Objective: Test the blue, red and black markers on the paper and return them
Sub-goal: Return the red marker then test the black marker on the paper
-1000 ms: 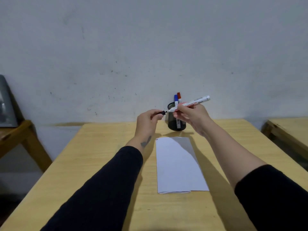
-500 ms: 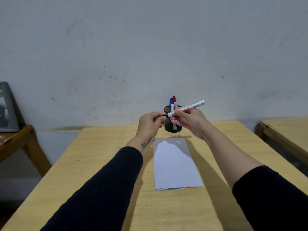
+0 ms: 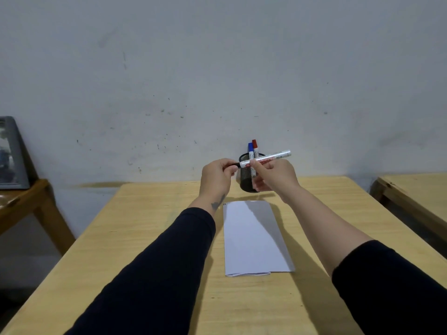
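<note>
I hold a white-bodied black marker [image 3: 266, 159] level in the air in front of a black mesh pen cup [image 3: 247, 180]. My right hand [image 3: 274, 176] grips its barrel. My left hand [image 3: 217, 176] pinches the black cap end on the left. The blue marker [image 3: 250, 149] and the red marker [image 3: 255, 146] stand upright in the cup, caps up. A folded white sheet of paper [image 3: 254, 238] lies on the wooden table [image 3: 145, 238] below my hands, nearer to me than the cup.
A grey wall rises right behind the table. A second wooden table [image 3: 416, 189] stands to the right across a gap. On the left, a lower wooden stand [image 3: 21, 201] carries a grey framed object [image 3: 11, 153].
Both hands have stayed together on the marker; my left fingers have closed over its cap end. The view has shifted slightly, and the cup and paper keep their places.
</note>
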Demonstrator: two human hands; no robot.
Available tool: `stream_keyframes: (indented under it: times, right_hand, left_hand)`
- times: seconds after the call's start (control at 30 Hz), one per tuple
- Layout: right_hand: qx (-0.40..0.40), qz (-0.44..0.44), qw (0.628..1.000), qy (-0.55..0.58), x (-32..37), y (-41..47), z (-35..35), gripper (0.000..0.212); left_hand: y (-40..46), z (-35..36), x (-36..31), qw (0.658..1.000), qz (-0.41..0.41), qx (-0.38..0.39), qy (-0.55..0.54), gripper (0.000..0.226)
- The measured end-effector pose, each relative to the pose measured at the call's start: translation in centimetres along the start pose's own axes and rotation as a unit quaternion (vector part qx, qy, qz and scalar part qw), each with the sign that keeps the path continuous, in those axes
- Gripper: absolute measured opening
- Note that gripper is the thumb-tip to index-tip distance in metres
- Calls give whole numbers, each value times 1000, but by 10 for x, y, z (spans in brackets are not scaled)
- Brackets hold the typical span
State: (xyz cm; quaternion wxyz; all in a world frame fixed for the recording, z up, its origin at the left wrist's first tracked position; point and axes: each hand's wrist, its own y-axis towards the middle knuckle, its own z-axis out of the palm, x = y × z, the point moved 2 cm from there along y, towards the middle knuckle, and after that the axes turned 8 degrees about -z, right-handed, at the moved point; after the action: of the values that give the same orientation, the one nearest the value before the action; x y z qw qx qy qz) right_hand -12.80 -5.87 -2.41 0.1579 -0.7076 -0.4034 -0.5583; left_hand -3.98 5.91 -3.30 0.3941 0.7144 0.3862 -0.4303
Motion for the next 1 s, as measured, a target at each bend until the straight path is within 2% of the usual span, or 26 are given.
stream_keyframes:
  times: [0.03, 0.1, 0.13, 0.17, 0.2, 0.23, 0.3, 0.37, 0.43, 0.53, 0.63, 0.73, 0.87, 1.0]
  right_hand:
    - [-33, -42, 991, -124, 4, 0, 0, 36]
    - [-120, -188, 917, -331, 15, -1, 1, 21]
    - [-151, -268, 871, -384, 18, 0, 1, 12]
    - [-169, -322, 832, -418, 18, 4, 3, 13]
    - [-178, -351, 812, -431, 14, 10, 3, 15]
    - [-184, -359, 809, -428, 12, 15, 3, 15]
    - [-193, -360, 811, -419, 9, 24, 1, 12]
    - [-199, -351, 819, -407, 10, 32, -4, 9]
    - [-182, -302, 867, -351, 12, 43, -10, 13]
    - [-195, -185, 950, -158, 19, 66, -23, 17]
    - [-206, -115, 969, -74, 21, 91, -28, 19]
    - [-180, -80, 980, -14, 14, 112, -20, 17]
    - [-146, -65, 985, -65, -2, 128, -8, 21]
    - [-126, -36, 976, -171, -21, 133, 3, 21]
  left_hand:
    - [3, -1, -3, 1000, -2, -4, 7, 16]
    - [8, 0, -8, 1000, 1, -6, 19, 16]
    - [10, 1, -11, 1000, 7, -1, 25, 16]
    - [12, 3, -14, 1000, 13, 6, 27, 16]
    - [13, 6, -17, 999, 18, 11, 29, 16]
    - [14, 8, -20, 999, 22, 15, 27, 16]
    - [18, 11, -24, 999, 31, 11, 20, 17]
    - [23, 15, -23, 999, 26, 7, 21, 34]
    - [29, 22, -16, 999, 8, 20, 35, 59]
    - [36, 38, 0, 995, -17, 35, 94, 75]
    - [41, 53, 12, 992, -30, 54, 112, 86]
    - [51, 68, 19, 991, -21, 58, 117, 79]
    - [69, 84, 32, 993, -26, 42, 105, 81]
    - [81, 94, 46, 997, -21, 36, 66, 60]
